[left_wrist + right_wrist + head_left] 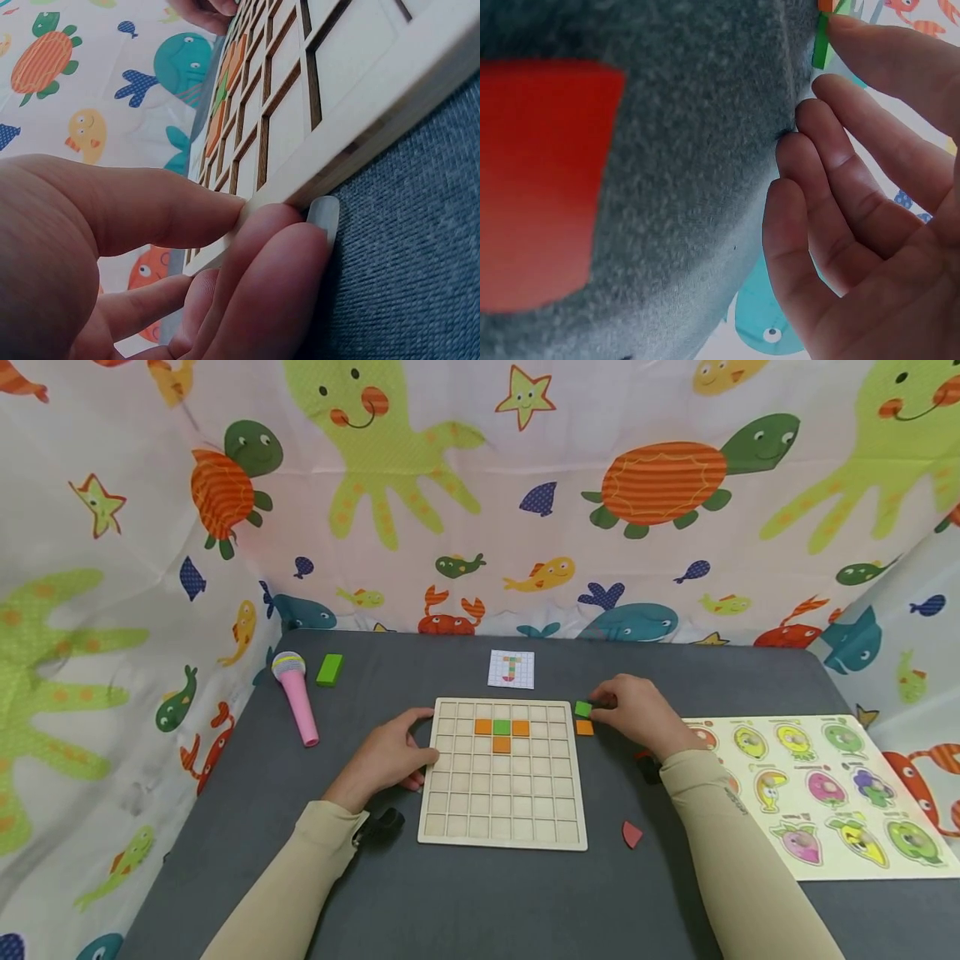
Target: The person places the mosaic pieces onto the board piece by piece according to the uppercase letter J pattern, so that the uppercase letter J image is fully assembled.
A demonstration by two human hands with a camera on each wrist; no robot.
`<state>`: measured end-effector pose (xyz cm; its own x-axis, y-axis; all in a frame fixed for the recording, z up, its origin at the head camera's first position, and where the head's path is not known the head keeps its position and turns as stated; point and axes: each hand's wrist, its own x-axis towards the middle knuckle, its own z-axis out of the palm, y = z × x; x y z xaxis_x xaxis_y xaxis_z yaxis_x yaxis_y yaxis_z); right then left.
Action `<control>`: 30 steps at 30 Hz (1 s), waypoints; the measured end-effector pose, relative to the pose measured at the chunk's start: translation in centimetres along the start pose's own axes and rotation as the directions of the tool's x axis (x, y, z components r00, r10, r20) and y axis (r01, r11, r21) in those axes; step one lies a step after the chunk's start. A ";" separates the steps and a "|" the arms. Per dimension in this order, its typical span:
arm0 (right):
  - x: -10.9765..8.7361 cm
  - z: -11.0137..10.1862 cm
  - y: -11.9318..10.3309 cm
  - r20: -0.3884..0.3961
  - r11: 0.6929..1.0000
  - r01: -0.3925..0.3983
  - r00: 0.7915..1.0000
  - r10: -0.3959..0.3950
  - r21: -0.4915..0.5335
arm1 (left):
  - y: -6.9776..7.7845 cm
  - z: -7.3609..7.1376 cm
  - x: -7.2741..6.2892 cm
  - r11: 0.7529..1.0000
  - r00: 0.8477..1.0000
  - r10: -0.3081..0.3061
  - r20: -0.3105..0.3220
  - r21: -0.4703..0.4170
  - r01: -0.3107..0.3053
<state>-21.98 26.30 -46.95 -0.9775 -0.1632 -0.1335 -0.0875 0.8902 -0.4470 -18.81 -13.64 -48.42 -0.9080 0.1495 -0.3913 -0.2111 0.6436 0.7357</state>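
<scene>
A wooden grid board [502, 802] lies on the dark grey table, one green tile [502, 727] and three orange tiles [501, 744] in its upper cells. My left hand [378, 756] pinches the board's left edge; in the left wrist view the thumb [172, 210] is on top and fingertips press against the side. Beyond the board's top right corner, my right hand [637, 714] is at a loose green tile [582, 709]. The right wrist view has its thumb touching that tile [821, 43], other fingers loosely bent below. An orange tile [584, 727] lies just nearer.
A small card with a coloured grid pattern [512, 669] lies behind the board. Left are a pink toy microphone [300, 697] and a green block [330, 670]. A red quarter-round piece [632, 835] and a fruit puzzle board [832, 868] lie right. A printed curtain [450, 460] surrounds the table.
</scene>
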 end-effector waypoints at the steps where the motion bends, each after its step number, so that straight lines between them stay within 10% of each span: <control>1: 0.1 0.0 0.0 0.003 1.000 0.001 1.000 -0.001 -0.002 | 0.0 0.0 0.0 1.000 1.000 0.001 -0.001 0.001 -0.001; 30: -0.9 0.2 -2.1 -0.020 1.000 -0.001 1.000 0.001 -0.009 | -0.3 -0.2 -0.1 0.998 0.999 0.039 0.007 -0.046 -0.039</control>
<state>-20.83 24.51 -46.09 -0.9813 -0.1535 -0.1159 -0.0881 0.8943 -0.4387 -18.76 -13.96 -48.47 -0.9129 0.1801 -0.3663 -0.1922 0.6021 0.7750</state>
